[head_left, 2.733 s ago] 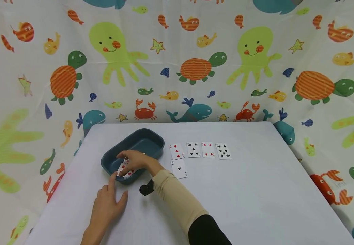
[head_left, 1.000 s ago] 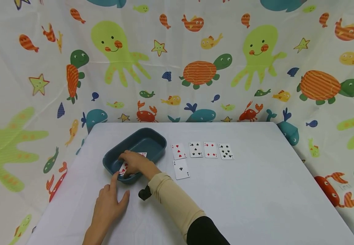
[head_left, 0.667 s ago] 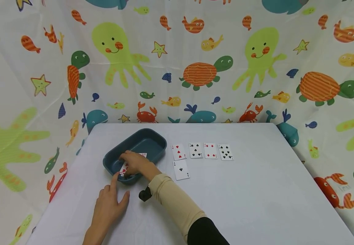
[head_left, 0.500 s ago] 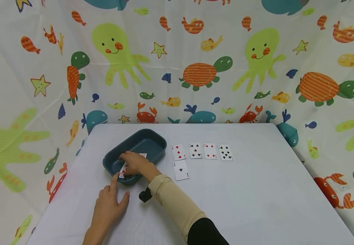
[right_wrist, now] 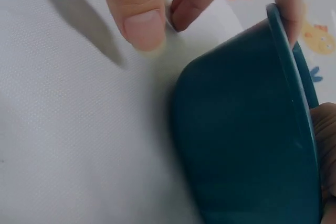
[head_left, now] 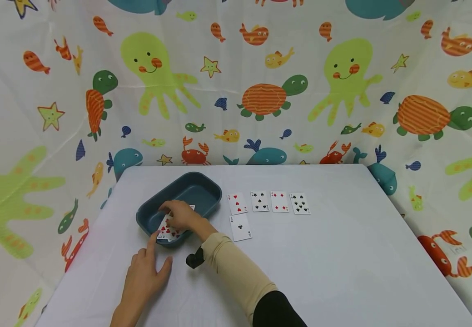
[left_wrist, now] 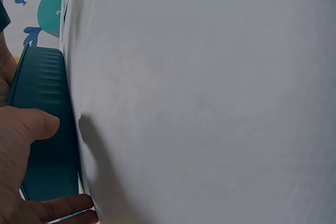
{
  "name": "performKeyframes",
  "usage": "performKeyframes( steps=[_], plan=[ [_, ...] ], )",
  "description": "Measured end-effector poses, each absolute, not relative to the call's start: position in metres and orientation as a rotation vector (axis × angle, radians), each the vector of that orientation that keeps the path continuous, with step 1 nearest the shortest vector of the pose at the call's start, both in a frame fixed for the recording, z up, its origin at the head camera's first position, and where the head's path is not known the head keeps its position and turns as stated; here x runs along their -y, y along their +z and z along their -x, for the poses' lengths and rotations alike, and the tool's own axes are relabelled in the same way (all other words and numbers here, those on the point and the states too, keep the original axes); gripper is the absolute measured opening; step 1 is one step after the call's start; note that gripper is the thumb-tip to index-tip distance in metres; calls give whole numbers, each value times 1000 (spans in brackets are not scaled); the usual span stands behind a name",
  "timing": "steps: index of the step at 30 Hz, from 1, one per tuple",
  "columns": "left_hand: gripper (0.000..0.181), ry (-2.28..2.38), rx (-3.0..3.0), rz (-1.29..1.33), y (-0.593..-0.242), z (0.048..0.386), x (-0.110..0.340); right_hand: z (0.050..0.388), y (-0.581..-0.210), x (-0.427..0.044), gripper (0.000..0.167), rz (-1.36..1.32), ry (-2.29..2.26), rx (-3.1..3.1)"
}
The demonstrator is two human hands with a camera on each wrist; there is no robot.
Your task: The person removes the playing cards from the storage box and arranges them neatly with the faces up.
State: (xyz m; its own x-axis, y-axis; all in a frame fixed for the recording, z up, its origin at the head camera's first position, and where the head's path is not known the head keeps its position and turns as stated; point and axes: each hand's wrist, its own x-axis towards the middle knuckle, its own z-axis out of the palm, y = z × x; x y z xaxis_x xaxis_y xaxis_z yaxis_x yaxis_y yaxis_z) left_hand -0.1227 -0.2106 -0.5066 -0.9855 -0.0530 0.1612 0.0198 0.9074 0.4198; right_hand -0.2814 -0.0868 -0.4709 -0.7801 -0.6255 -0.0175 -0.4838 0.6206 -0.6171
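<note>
A dark teal bin (head_left: pixel 203 204) stands on the white table, holding several playing cards (head_left: pixel 166 231) with red hearts showing. My right hand (head_left: pixel 184 215) reaches over its near side, fingers arched down over these cards. Whether it pinches one is hidden. In the right wrist view, only a dim part of the right hand (right_wrist: pixel 326 145) shows past the bin's rim. My left hand (head_left: pixel 141 272) lies beside the bin, index finger straight against the near rim and thumb spread. In the left wrist view, the left hand's thumb (left_wrist: pixel 42 124) stands near the bin's outer wall (left_wrist: pixel 47 82).
Right of the bin is a row of face-up cards: three of hearts (head_left: pixel 237 203), five of spades (head_left: pixel 260 201), a diamond card (head_left: pixel 279 201) and a spade card (head_left: pixel 300 203). Below the hearts card lies an ace of clubs (head_left: pixel 240 227). A sea-animal curtain (head_left: pixel 227 68) hangs behind.
My right hand has risen slightly inside the bin, and more of the heart cards' faces now shows under it, fanned apart. My left hand and the row of cards stay put.
</note>
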Motion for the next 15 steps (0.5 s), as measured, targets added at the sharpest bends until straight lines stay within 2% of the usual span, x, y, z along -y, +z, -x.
performKeyframes(
  steps=[15],
  plan=[
    [80, -680, 2949, -97, -502, 124, 209, 285, -469, 83, 41, 786, -1280, -2528]
  ],
)
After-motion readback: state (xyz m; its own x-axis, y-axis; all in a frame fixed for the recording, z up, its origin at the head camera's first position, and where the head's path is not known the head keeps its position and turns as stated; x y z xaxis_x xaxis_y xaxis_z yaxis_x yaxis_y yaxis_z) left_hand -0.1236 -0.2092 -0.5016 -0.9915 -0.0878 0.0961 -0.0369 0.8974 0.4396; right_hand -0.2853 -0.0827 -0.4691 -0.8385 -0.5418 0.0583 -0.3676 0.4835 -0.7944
